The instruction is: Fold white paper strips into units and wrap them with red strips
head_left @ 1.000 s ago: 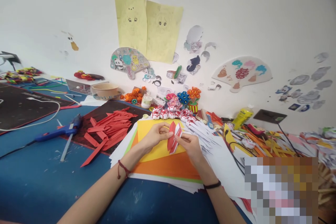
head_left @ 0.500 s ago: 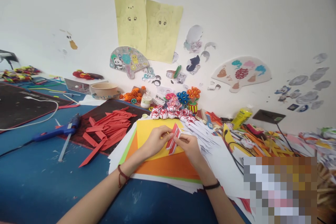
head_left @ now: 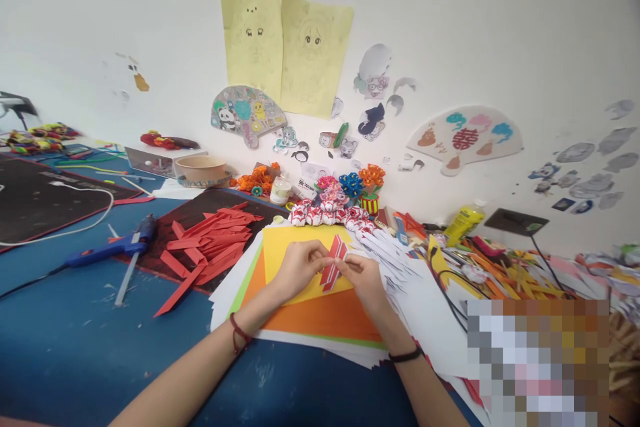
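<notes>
A folded red paper strip with white edges [head_left: 332,273] stands slanted between my hands, over a stack of coloured sheets. My left hand [head_left: 303,268] pinches its left side between thumb and fingers. From the right, my right hand [head_left: 364,278] is closed on the same strip, fingertips near the left thumb. Beneath lie a yellow sheet [head_left: 280,250] and an orange sheet [head_left: 320,320], with green and white paper under them. Left of the stack, folded red paper strips [head_left: 210,240] form a loose pile. My fingers hide the strip's middle.
A blue glue gun [head_left: 110,250] with a cable lies at left. Behind the stack are rolled red-and-white paper pieces [head_left: 325,215] and paper flowers [head_left: 350,187]. White paper strips [head_left: 390,257], a yellow bottle [head_left: 465,221] and a phone stand [head_left: 517,221] are on the right.
The view has shifted slightly. Both hands still hold the red strip over the stack; the fingertips have moved a little along it, and the right fingers look slightly more spread.
</notes>
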Available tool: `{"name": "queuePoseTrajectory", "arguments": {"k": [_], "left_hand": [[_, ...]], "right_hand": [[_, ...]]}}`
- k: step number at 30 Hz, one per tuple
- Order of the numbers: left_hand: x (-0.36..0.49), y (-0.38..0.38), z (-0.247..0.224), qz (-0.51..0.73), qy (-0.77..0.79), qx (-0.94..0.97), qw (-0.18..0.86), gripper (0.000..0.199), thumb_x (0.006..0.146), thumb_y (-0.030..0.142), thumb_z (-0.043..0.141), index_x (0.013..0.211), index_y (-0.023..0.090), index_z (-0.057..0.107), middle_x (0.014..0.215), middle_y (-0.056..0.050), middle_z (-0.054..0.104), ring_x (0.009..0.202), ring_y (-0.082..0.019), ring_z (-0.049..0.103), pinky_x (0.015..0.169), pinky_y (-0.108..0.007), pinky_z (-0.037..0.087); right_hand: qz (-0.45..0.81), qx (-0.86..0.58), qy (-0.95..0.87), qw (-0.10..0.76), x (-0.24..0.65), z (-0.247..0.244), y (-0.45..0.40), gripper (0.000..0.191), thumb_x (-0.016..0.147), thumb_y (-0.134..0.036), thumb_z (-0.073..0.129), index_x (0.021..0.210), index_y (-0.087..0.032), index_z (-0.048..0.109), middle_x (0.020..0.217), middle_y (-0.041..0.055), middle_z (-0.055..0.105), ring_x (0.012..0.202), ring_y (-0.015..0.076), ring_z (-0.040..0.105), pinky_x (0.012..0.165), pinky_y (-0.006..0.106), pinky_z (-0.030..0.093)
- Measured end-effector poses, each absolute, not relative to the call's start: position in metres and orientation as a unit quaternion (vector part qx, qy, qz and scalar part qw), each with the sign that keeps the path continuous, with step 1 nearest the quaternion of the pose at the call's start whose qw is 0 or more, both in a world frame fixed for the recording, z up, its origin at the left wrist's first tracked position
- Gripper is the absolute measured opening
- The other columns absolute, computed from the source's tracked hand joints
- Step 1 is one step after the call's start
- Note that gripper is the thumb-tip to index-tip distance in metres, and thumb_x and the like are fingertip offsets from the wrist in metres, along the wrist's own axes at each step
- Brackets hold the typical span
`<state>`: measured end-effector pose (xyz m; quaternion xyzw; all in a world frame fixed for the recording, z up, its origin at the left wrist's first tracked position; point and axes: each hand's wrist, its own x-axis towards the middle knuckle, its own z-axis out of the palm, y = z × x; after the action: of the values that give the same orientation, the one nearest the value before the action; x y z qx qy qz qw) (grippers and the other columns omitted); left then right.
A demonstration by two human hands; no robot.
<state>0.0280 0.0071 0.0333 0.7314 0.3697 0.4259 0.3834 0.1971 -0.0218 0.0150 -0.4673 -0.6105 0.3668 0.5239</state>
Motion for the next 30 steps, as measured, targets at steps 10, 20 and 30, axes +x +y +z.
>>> {"name": "queuePoseTrajectory", "arguments": {"k": [10, 20, 30], "left_hand": [[0.032, 0.004, 0.033, 0.416, 0.357, 0.758, 0.354, 0.021, 0.084, 0.033, 0.060, 0.075, 0.014, 0.062, 0.063, -0.001, 0.062, 0.058, -0.013, 0.055, 0.055, -0.022, 0.037], [0.033, 0.004, 0.031, 0.385, 0.378, 0.805, 0.247, 0.023, 0.091, 0.032, 0.049, 0.074, 0.017, 0.054, 0.063, 0.001, 0.058, 0.056, -0.012, 0.050, 0.054, -0.021, 0.031], [0.085, 0.014, 0.023, 0.296, 0.320, 0.888, 0.147, 0.016, 0.091, 0.019, 0.045, 0.093, 0.020, 0.061, 0.094, -0.003, 0.068, 0.084, -0.017, 0.061, 0.071, -0.025, 0.042]], "right_hand": [[0.321, -0.478, -0.632, 0.519, 0.201, 0.014, -0.021, 0.036, 0.078, -0.046, 0.065, 0.060, -0.016, 0.057, 0.057, -0.0012, 0.049, 0.056, 0.0135, 0.046, 0.054, 0.025, 0.037], [0.300, -0.481, -0.634, 0.526, 0.204, 0.026, -0.024, 0.041, 0.077, -0.044, 0.067, 0.053, -0.017, 0.048, 0.053, -0.0050, 0.036, 0.050, 0.0091, 0.031, 0.047, 0.024, 0.024], [0.272, -0.417, -0.324, 0.804, 0.256, 0.038, -0.016, 0.036, 0.067, -0.037, 0.078, 0.058, -0.017, 0.050, 0.055, -0.0056, 0.047, 0.052, 0.0098, 0.045, 0.051, 0.023, 0.040]]}}
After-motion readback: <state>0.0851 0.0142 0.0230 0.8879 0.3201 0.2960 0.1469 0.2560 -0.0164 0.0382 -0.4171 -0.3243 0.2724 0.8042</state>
